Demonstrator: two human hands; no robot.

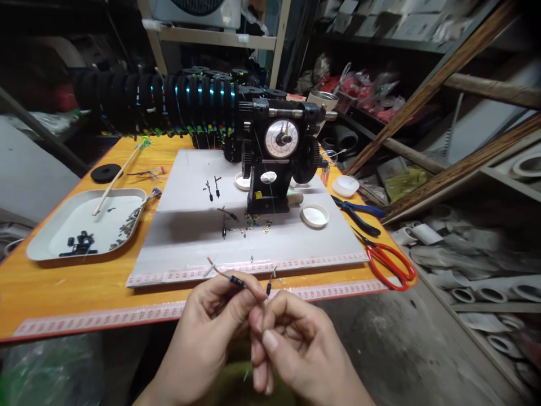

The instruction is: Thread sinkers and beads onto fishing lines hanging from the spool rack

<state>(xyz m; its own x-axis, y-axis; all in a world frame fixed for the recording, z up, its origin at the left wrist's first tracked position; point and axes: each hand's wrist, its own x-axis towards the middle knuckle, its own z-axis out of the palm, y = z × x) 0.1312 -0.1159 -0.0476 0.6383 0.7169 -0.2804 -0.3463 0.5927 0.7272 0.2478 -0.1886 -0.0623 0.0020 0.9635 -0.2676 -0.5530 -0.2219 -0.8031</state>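
My left hand (215,321) is closed, thumb against forefinger. A small black cylinder with a thin orange-tipped stem (236,281) lies along its forefinger, held at the fingers. My right hand (302,332) meets it fingertip to fingertip, with thumb and forefinger pinched together; what is in that pinch is too small to make out. A second small black cylinder (268,288) shows just above the joined fingertips, and I cannot tell which hand touches it. Beyond the hands, several similar black pieces (224,232) and tiny coloured beads (252,220) lie on a white board (190,225).
A black geared device with a dial (281,138) stands on the board, beside a row of black spools (203,104). Left is a white tray (42,231) of small parts. Red-handled scissors (391,265) and blue-black pliers (359,217) lie right. A measuring tape (105,317) lines the table's front edge.
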